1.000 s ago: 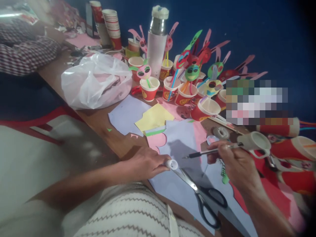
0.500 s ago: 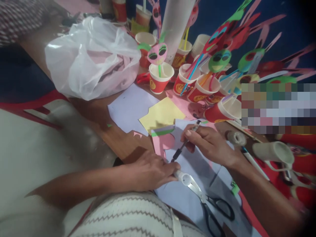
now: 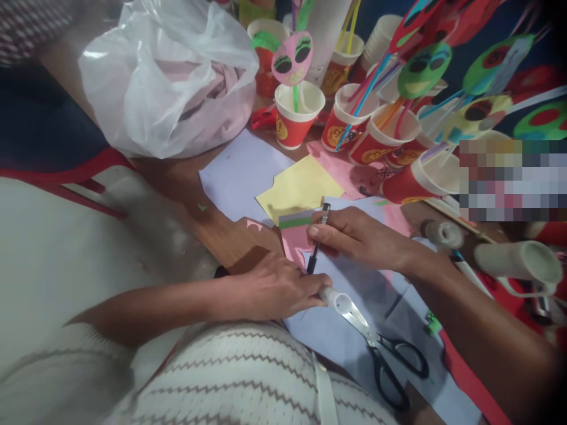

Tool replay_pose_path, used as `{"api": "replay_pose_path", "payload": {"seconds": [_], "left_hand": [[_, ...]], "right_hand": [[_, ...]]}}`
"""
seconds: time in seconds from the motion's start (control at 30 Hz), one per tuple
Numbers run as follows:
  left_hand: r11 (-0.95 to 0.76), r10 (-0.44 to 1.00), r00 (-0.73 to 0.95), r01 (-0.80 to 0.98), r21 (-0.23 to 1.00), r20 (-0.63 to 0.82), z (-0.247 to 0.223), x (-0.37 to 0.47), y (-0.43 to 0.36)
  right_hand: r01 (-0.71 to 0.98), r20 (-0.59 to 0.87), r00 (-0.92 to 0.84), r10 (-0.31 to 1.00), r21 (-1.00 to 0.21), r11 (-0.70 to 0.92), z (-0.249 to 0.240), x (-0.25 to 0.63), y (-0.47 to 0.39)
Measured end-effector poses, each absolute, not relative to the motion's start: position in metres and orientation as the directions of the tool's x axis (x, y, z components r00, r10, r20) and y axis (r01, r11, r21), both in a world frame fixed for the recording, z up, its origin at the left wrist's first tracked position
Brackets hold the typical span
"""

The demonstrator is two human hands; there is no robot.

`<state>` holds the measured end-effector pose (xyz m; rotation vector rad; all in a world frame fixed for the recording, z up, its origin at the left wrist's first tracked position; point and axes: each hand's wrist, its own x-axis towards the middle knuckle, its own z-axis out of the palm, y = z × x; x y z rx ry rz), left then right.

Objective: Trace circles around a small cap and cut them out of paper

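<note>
Stretched over the paper near my body, my left hand (image 3: 277,289) is closed around a small white cylinder (image 3: 340,301) whose round end faces right. Just beyond it, my right hand (image 3: 349,233) grips a black-and-clear pen (image 3: 313,260). The pen points down toward the fingers of my left hand, which hide its lower end. Scissors with black handles (image 3: 372,339) lie with their blades beside the cylinder. Under both hands are lavender paper (image 3: 323,336) and a pink paper piece (image 3: 290,239) with a green strip along its edge.
Red-and-white paper cups (image 3: 295,133) with paper faces on straws crowd the back and right. A filled white plastic bag (image 3: 168,82) sits back left. Yellow paper (image 3: 305,186) lies beyond my hands. At right are a clear tape roll (image 3: 443,235) and a pale mug (image 3: 516,262).
The pen has turned from a slant to more upright, and my right hand has shifted slightly left and down. My left hand keeps hold of the cylinder. The view has tilted downward.
</note>
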<state>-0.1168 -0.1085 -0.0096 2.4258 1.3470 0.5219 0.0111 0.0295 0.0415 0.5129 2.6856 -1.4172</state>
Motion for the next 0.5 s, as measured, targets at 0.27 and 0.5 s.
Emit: {"api": "replay_pose_path", "payload": {"seconds": [0.27, 0.5], "left_hand": [[-0.507, 0.857, 0.488, 0.738, 0.444, 0.167, -0.0078, -0.1169, -0.1074], [-0.496, 0.86, 0.489, 0.733, 0.465, 0.146, -0.0082, -0.1169, -0.108]], "right_hand": [[0.279, -0.207, -0.96, 0.191, -0.778, 0.563, 0.0419, 0.002, 0.0288], [0.305, -0.171, -0.947, 0.27, -0.739, 0.6, 0.0403, 0.0117, 0.0371]]}}
